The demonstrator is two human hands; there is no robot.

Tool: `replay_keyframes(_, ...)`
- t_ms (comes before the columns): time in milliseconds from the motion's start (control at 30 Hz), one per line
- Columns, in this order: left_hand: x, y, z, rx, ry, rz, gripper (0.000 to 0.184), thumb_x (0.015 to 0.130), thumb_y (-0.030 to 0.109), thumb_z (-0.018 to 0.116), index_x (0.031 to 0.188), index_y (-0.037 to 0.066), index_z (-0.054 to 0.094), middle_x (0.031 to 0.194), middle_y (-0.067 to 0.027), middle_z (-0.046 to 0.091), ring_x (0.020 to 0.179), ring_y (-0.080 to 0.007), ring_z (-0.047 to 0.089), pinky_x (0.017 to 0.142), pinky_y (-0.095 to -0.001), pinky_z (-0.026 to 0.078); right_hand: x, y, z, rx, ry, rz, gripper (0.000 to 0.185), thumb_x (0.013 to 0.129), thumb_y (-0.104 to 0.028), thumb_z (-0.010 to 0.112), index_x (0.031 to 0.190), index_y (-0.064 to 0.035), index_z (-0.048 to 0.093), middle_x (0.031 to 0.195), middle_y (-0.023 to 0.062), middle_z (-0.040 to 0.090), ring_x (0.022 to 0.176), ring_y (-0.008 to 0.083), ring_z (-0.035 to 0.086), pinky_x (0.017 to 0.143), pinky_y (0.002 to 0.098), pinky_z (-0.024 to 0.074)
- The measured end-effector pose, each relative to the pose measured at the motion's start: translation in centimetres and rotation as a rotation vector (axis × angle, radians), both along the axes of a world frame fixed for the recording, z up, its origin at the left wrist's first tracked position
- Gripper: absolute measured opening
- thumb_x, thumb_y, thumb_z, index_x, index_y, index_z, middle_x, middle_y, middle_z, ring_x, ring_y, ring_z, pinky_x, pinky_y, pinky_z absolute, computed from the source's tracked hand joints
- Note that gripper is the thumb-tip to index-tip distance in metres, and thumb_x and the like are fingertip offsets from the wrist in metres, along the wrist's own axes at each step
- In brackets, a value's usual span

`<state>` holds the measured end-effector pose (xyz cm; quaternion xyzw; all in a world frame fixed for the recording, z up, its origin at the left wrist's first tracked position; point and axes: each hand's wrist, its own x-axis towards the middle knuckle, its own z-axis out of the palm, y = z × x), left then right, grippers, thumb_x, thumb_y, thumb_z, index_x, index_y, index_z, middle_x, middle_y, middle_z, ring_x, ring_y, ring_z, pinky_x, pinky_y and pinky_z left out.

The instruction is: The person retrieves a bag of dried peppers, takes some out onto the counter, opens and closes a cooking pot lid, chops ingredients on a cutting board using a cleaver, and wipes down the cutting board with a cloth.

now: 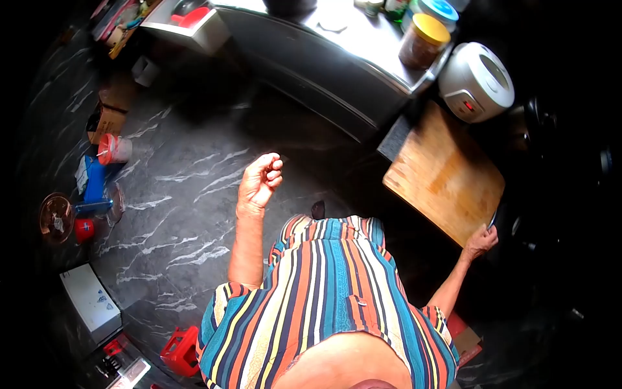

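Observation:
My left hand (260, 180) is raised over the floor in front of my body, its fingers curled in, with nothing visible in them. Out to the right, my right hand (480, 241) is closed at the near corner of a wooden cutting board (447, 172). A thin, shiny bluish edge shows by its fingers, too small and dark to name. The board lies flat on a dark surface. Behind it stands a white rice cooker (478, 81) with a red light lit on its front.
A counter (363, 52) runs across the front, with a yellow-lidded jar (424, 40) at its corner. Along the left floor are a red-and-white bucket (115, 149), a cardboard box (109, 123) and a white box (91, 301). A red stool (181, 351) stands behind my left side.

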<state>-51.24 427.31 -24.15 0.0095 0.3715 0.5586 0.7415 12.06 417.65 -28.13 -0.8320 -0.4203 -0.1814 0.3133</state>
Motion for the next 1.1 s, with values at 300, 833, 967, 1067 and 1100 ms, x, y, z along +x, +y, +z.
replay_keyframes(300,1.0,0.5,3.0,-0.013,0.056,0.045,0.012,0.091,0.01,0.06,0.099,0.002,0.062,0.088,-0.0104,0.065,0.064,-0.0124,0.057,0.054,-0.0227,0.048,-17.6,10.7,6.6,-0.045,0.115,0.593,0.032,0.084,-0.003,0.06,0.116,-0.0034,0.057,0.103,0.0126,0.054,0.081,0.0232,0.058,0.075,0.0343,0.0502)
replay_keyframes(833,-7.7,8.8,3.2,-0.161,-0.025,-0.005,0.035,0.098,0.034,0.048,0.1,0.002,0.062,0.089,-0.01,0.065,0.074,-0.0167,0.06,0.061,-0.029,0.051,-46.6,24.6,5.7,-0.347,0.63,1.429,0.02,0.084,-0.002,0.063,0.104,-0.0015,0.059,0.091,0.0125,0.055,0.078,0.0244,0.06,0.067,0.0323,0.05)
replay_keyframes(967,-13.0,11.2,0.9,-0.225,-0.179,0.241,0.019,0.095,0.015,0.054,0.102,-0.001,0.059,0.085,-0.0074,0.059,0.067,-0.0135,0.053,0.056,-0.0239,0.044,-55.1,30.6,7.9,-0.284,0.622,1.683,0.024,0.081,0.002,0.064,0.105,-0.0015,0.059,0.091,0.0139,0.055,0.074,0.0287,0.061,0.064,0.0337,0.0517)
replay_keyframes(1067,-14.5,15.3,3.5,-0.259,-0.078,0.254,0.018,0.093,0.012,0.055,0.104,-0.001,0.058,0.086,-0.0077,0.059,0.068,-0.0139,0.053,0.057,-0.0246,0.045,-58.3,34.0,10.1,-0.223,0.535,1.79,0.029,0.078,0.001,0.068,0.106,-0.001,0.059,0.091,0.0143,0.055,0.075,0.0297,0.061,0.063,0.0342,0.0519)
replay_keyframes(1100,-15.8,17.3,3.6,-0.273,-0.027,0.254,0.018,0.093,0.011,0.055,0.105,-0.001,0.058,0.086,-0.0078,0.059,0.068,-0.0142,0.053,0.058,-0.0253,0.045,-59.8,34.9,10.0,-0.213,0.506,1.81,0.03,0.077,0.001,0.068,0.106,-0.0009,0.059,0.09,0.0143,0.055,0.075,0.0298,0.061,0.063,0.034,0.0518)
